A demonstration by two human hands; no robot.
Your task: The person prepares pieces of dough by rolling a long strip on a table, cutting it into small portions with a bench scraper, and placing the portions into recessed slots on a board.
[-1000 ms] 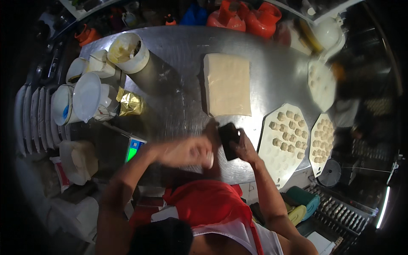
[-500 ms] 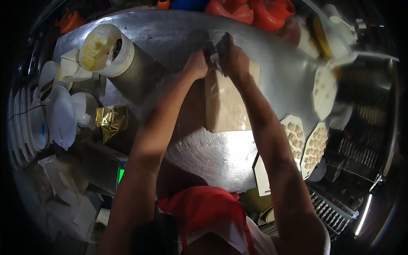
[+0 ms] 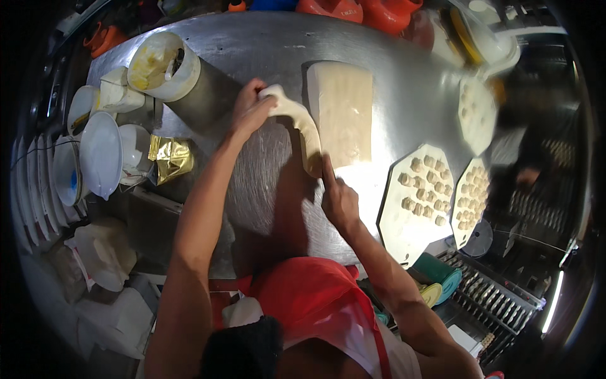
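A long strip of pale dough (image 3: pixel 307 140) hangs curved above the steel table, cut off from the block. My left hand (image 3: pixel 251 108) is closed around its far end. At the strip's near end is my right hand (image 3: pixel 341 201), its fingers closed on a dark, narrow tool (image 3: pixel 326 168) that looks like a blade and touches or nearly touches the dough; its exact kind is unclear. Just right of the strip, a flat rectangular dough slab (image 3: pixel 344 114) lies on the table, with a smooth, floury surface.
Right of my arm, white octagonal trays (image 3: pixel 394 237) bear several small dough pieces. A white bucket (image 3: pixel 189 72) with yellow residue stands at the far left. Bowls (image 3: pixel 101 155) and a gold foil packet (image 3: pixel 172 159) crowd the left edge. Orange-red containers (image 3: pixel 385 16) line the far edge.
Both hands have left the slab's far end. The left moved left, lifting a dough strip; the right came nearer along the slab's side. The strip is now separate from the slab.
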